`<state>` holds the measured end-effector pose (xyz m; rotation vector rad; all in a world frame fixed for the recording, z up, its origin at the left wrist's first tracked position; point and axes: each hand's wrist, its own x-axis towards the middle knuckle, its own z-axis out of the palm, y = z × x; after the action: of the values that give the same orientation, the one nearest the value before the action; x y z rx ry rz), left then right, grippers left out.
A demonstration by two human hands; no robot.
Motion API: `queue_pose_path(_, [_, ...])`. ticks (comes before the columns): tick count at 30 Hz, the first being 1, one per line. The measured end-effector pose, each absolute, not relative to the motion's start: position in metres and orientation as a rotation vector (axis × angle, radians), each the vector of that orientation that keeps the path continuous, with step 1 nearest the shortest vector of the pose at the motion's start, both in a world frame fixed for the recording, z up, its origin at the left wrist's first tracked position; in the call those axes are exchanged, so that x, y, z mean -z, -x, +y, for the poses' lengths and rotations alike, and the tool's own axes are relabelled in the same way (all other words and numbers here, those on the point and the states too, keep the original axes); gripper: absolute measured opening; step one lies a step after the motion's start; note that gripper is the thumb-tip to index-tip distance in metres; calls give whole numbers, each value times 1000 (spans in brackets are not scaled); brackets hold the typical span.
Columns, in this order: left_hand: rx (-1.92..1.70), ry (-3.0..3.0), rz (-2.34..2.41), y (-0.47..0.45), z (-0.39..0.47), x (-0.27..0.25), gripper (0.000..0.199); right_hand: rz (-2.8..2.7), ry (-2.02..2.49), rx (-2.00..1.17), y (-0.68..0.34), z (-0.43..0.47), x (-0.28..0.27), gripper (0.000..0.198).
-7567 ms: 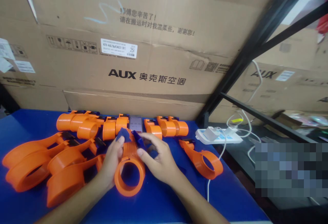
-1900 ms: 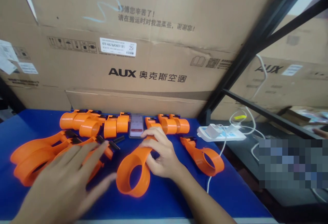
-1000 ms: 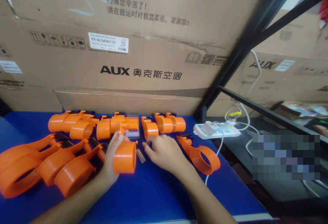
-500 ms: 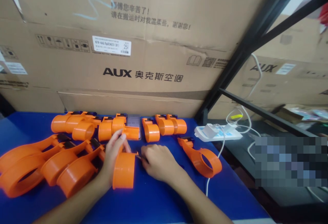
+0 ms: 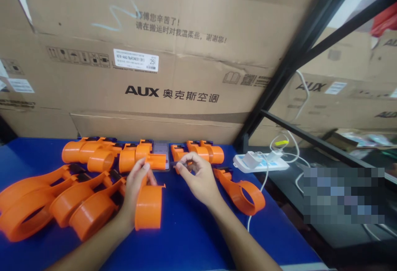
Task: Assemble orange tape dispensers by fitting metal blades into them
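My left hand [image 5: 134, 186] is closed around the handle part of an orange plastic tape dispenser [image 5: 149, 208]. Its wide ring hangs down just above the blue tabletop, and a short tube points right at its upper end. My right hand [image 5: 200, 178] is raised to the right of that dispenser, apart from it. Thumb and fingers are pinched on a small, thin dark piece [image 5: 175, 164], too small to name. Behind my right hand sits another orange dispenser [image 5: 177, 152], partly hidden by the fingers.
Several orange dispensers [image 5: 93, 217] lie on the left, with more along the back [image 5: 72, 152] and one at right [image 5: 248, 196]. A phone-like flat object [image 5: 161, 149] lies at the back. A white power strip [image 5: 260, 162] with cables is beside a black rack post [image 5: 279, 77]. Cardboard boxes [image 5: 173, 114] stand behind.
My right hand has lifted up and away from the held dispenser's edge and turned, showing the pinched dark piece. My left hand and its dispenser have barely moved.
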<state>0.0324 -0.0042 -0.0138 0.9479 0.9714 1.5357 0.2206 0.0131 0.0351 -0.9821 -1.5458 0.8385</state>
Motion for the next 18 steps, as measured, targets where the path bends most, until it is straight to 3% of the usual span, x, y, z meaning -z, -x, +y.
queue_pose_path(7, [-1517, -913, 996, -36, -11, 2, 36, -1395, 856, -1095, -214, 13, -32, 25])
queue_pose_path(18, [-1492, -892, 969, -36, -12, -1, 37, -1585, 977, -849, -214, 11, -31, 24])
